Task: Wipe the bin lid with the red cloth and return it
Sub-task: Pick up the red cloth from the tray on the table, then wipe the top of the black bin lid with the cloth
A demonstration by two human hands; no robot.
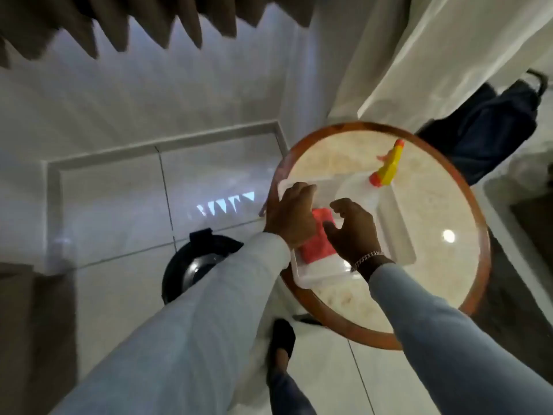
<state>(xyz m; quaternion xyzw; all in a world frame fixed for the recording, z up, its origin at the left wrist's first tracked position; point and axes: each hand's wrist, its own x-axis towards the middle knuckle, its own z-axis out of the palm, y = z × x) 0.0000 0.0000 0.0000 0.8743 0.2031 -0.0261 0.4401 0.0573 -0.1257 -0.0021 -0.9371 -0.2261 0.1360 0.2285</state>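
Note:
The red cloth (317, 244) lies in a white tray (398, 235) on a round table. My left hand (291, 214) lies over the tray's left edge, fingers stretched toward its far corner, and covers part of the cloth. My right hand (354, 229) hovers just right of the cloth, fingers curled and apart, thumb close to the cloth's edge, nothing in it. The black round bin (179, 271) stands on the floor left of the table. Its glossy lid (203, 265) is partly hidden behind my left sleeve.
A clear spray bottle (362, 193) with a yellow and red nozzle lies in the tray behind my hands. The round table (434, 298) has a brown rim. A dark bag (490, 127) sits far right by a white curtain. My foot (281, 336) is on the tiled floor.

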